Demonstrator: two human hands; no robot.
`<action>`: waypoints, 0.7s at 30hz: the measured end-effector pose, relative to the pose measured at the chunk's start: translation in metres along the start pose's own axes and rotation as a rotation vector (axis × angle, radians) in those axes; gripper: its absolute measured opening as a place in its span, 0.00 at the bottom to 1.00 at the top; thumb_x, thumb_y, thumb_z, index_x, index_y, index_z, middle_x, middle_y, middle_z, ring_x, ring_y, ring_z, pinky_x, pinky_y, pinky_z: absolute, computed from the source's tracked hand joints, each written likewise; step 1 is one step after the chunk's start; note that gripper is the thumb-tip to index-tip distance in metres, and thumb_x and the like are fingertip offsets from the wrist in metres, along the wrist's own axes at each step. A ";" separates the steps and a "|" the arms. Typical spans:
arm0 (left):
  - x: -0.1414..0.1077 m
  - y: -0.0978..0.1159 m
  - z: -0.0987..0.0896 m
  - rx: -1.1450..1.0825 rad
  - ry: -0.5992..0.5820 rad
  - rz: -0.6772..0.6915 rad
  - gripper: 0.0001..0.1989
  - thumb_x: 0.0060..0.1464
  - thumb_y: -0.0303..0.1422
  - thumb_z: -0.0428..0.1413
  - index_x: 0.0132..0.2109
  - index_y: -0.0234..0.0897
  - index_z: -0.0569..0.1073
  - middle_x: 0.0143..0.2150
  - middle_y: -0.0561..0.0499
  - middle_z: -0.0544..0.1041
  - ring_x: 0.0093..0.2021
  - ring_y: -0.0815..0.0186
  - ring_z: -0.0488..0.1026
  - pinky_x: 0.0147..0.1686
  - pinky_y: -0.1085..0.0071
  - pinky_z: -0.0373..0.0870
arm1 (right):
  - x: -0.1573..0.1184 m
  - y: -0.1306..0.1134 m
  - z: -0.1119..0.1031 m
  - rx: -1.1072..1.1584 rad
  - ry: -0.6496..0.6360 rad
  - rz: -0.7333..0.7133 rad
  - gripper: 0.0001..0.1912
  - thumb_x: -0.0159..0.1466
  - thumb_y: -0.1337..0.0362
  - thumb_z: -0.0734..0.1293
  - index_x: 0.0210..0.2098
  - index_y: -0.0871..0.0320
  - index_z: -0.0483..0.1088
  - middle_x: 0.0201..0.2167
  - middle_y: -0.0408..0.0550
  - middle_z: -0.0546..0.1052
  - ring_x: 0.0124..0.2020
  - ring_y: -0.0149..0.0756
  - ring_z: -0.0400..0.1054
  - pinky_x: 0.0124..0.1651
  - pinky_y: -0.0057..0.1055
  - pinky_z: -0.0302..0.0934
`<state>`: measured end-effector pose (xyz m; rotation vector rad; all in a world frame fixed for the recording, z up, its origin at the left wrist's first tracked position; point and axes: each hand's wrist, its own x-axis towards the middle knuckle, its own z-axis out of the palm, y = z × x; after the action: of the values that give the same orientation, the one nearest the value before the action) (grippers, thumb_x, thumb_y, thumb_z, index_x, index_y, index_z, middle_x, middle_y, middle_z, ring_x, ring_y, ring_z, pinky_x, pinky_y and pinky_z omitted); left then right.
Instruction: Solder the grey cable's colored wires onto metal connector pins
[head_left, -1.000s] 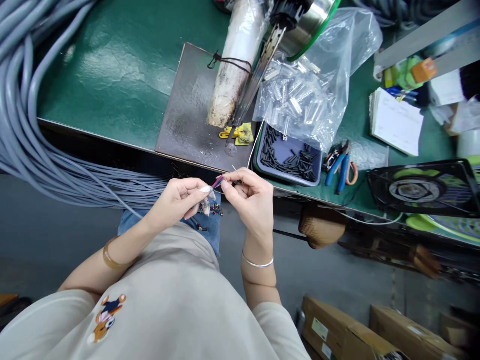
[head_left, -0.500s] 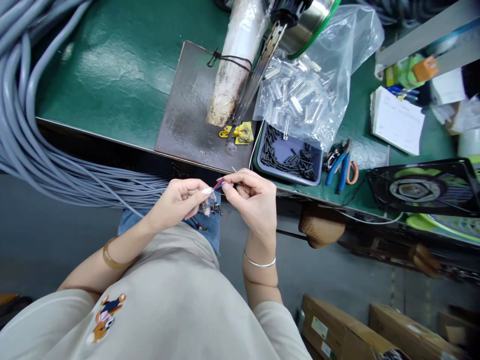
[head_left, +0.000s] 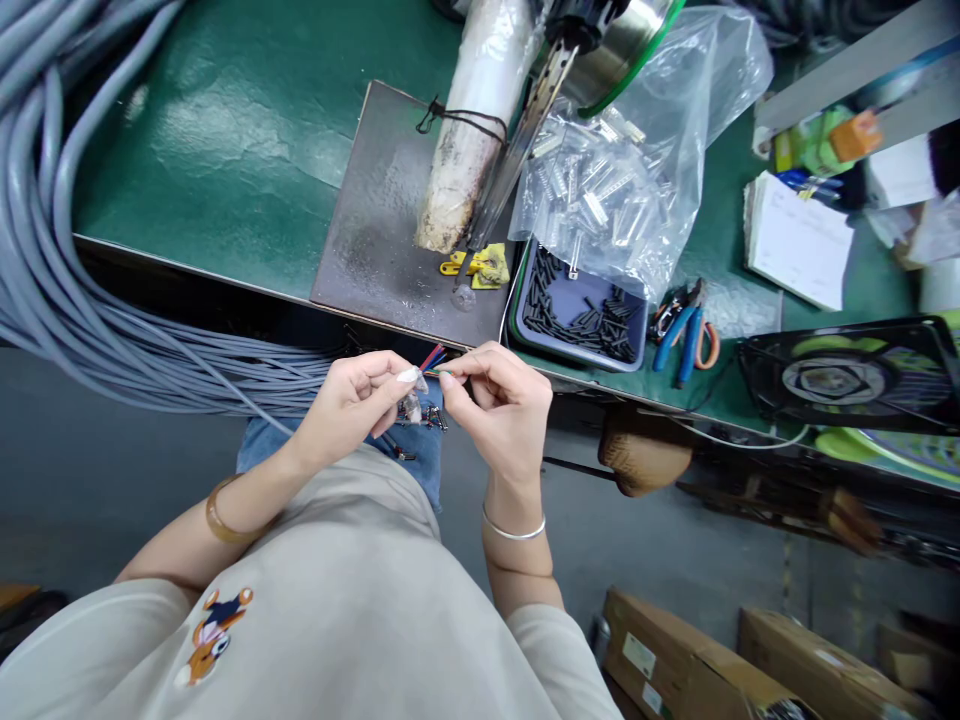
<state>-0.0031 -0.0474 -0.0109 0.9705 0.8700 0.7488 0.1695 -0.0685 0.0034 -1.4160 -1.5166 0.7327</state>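
Above my lap, in the head view, my left hand (head_left: 367,393) is closed in a pinch on a cable's end, with a whitish, see-through wrapping (head_left: 412,405) hanging at the fingertips. Thin coloured wires (head_left: 432,357), red and blue among them, stick out from that pinch. My right hand (head_left: 501,395) faces it, thumb and forefinger pressed together on a thin green wire (head_left: 441,371) of the same bundle. Its other fingers are curled in. Below the hands, several cable ends with small metal connectors (head_left: 431,415) rest on my jeans.
Grey cable coils (head_left: 45,200) fill the left side. Over a dark board (head_left: 360,220) hangs a soldering iron (head_left: 499,185) beside a wrapped roll. Right of it are a tray (head_left: 574,300) of black sleeves, a bag (head_left: 675,150) of clear parts, pliers (head_left: 686,340) and a fan (head_left: 832,380).
My right fingers have shifted from the red and blue wires to a green one. The red and blue wires now stand free, pointing up. My left hand has barely moved.
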 end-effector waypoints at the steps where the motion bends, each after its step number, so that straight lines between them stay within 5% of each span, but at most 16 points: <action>1: 0.000 0.001 0.001 0.013 0.012 0.006 0.21 0.57 0.48 0.62 0.35 0.31 0.72 0.17 0.58 0.64 0.14 0.77 0.58 0.14 0.80 0.52 | -0.001 0.000 0.000 -0.012 0.013 -0.014 0.05 0.63 0.67 0.70 0.31 0.57 0.77 0.27 0.41 0.72 0.19 0.21 0.47 0.23 0.28 0.44; 21: 0.001 -0.002 0.000 0.048 -0.010 0.028 0.15 0.60 0.39 0.60 0.35 0.28 0.72 0.21 0.58 0.65 0.17 0.78 0.59 0.16 0.82 0.55 | 0.001 0.001 -0.001 0.040 -0.025 0.063 0.04 0.63 0.66 0.72 0.31 0.59 0.76 0.28 0.41 0.73 0.19 0.20 0.47 0.22 0.27 0.42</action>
<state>-0.0020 -0.0477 -0.0133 1.0296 0.8707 0.7495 0.1705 -0.0678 0.0029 -1.4349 -1.4748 0.8173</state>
